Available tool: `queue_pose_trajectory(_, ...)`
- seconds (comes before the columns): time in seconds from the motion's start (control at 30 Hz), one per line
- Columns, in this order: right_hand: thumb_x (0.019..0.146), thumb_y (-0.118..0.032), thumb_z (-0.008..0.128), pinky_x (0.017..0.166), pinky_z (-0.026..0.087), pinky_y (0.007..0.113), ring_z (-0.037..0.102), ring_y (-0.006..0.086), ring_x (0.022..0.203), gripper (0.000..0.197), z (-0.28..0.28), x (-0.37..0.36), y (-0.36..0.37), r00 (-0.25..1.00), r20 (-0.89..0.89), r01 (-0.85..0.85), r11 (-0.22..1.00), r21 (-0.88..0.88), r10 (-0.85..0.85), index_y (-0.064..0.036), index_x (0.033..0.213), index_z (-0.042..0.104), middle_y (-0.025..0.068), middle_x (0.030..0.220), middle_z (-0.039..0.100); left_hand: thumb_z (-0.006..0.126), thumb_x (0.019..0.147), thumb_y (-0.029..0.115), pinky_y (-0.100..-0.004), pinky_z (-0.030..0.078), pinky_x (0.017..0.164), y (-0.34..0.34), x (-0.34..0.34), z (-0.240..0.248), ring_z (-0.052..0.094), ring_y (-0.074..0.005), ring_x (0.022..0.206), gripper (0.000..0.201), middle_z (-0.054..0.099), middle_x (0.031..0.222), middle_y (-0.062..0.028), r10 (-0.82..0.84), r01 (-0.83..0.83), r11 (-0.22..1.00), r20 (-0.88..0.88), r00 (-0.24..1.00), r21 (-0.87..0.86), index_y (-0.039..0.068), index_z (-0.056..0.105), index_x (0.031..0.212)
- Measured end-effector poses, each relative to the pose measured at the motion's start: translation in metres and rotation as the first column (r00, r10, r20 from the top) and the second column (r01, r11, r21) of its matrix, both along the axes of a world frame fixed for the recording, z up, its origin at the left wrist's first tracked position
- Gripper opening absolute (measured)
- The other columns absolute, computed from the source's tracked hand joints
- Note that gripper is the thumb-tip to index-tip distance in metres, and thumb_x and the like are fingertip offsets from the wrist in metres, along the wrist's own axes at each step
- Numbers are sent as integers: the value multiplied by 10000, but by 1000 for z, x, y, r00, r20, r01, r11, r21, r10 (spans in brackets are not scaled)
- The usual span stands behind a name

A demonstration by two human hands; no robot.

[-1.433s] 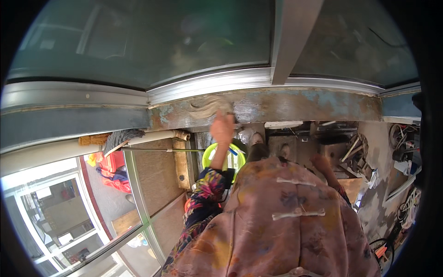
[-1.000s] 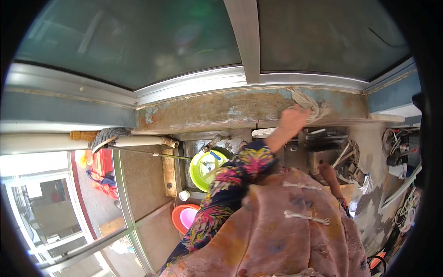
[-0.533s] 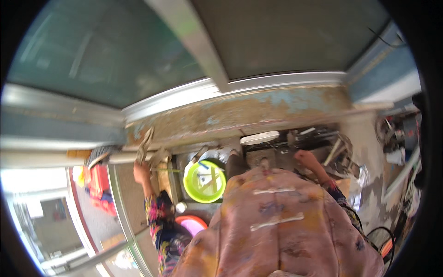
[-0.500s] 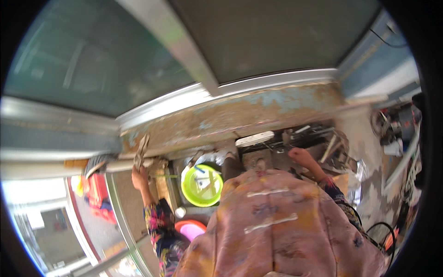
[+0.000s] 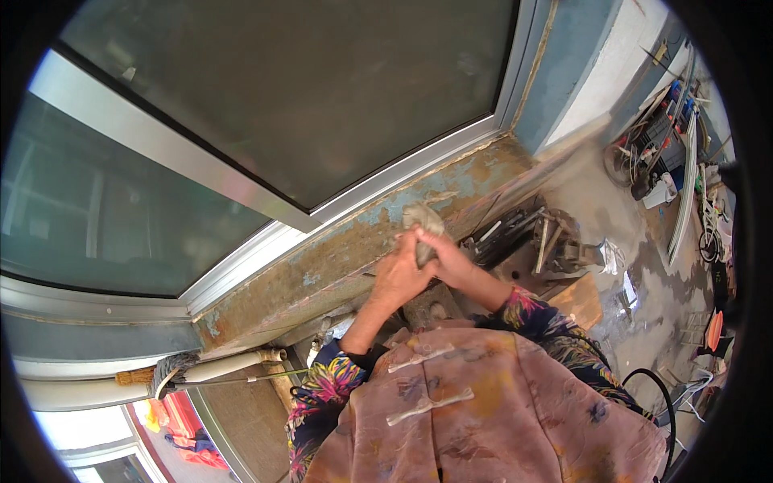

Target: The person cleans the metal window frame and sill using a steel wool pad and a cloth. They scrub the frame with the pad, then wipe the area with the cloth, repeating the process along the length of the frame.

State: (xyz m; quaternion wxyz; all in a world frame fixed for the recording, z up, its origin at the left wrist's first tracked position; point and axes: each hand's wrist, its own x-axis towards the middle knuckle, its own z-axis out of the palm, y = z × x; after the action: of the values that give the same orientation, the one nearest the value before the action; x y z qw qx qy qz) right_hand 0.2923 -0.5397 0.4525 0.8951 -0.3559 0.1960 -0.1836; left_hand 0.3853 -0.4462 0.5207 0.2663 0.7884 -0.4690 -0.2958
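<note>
Close together in front of the peeling window ledge [image 5: 302,288], both my hands are closed around a damp-looking grey-beige rag [image 5: 423,216]. My left hand [image 5: 398,276] wraps it from the left, its fingers bent. My right hand [image 5: 448,256] meets it from the right, fingers over the lower part of the cloth. One end of the rag pokes up above the fingers, and the rest is hidden in the grip. Above the ledge stands a framed window [image 5: 346,97] with dark panes.
Right of my hands lie dark metal parts [image 5: 551,241] and a wooden board [image 5: 575,304]. A pale pipe [image 5: 229,366] runs along the left, with a grey stringy bundle [image 5: 175,373] beside it. Assorted clutter with a long pale strip [image 5: 684,193] is heaped at the far right.
My left hand has brought the rag rightward from the ledge's left end. My right hand has come left and closed on it too. The view has turned; the green basin is out of sight.
</note>
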Motion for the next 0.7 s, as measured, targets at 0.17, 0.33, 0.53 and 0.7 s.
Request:
queue_pose_trajectory(0.17, 897, -142, 556, 839, 523, 323, 626, 175, 917, 255, 8, -37, -77, 919, 63, 387, 922, 34, -388, -93, 1147, 570, 47, 1046, 633, 660, 816, 152, -306, 543, 690, 1, -1, -5, 647, -184, 815, 664, 603, 1190, -138, -177, 95, 920, -189, 966, -379, 135, 346, 1400)
queue_pose_trajectory(0.33, 780, -462, 698, 925, 425, 381, 534, 220, 1027, 640, -6, -65, -223, 715, -258, 248, 581, -775, -650, -16, 1209, 535, 109, 1115, 573, 626, 876, 131, -274, 538, 684, 79, 66, -66, 631, -109, 782, 481, 650, 1063, -83, 151, -230, 961, -408, 900, -153, 101, 455, 1325)
queue_pose_trajectory(0.53, 763, -599, 615, 957, 398, 499, 410, 416, 1207, 743, -99, -81, -307, 330, -361, -625, 85, -776, -872, -63, 1262, 484, 229, 1295, 439, 567, 876, 110, -286, 517, 591, 257, 73, -166, 668, -170, 650, 322, 668, 820, -109, 433, -420, 901, -269, 860, 110, 41, 541, 1189)
queue_pose_trajectory(0.7, 815, -555, 565, 869, 445, 539, 483, 400, 1113, 547, -103, -60, -297, 177, -284, -658, 101, -746, -942, -117, 1142, 566, 184, 1216, 489, 553, 874, 77, -268, 499, 474, 375, 19, -214, 659, -159, 615, 312, 673, 826, -111, 757, -618, 653, -338, 560, 437, 19, 554, 1181)
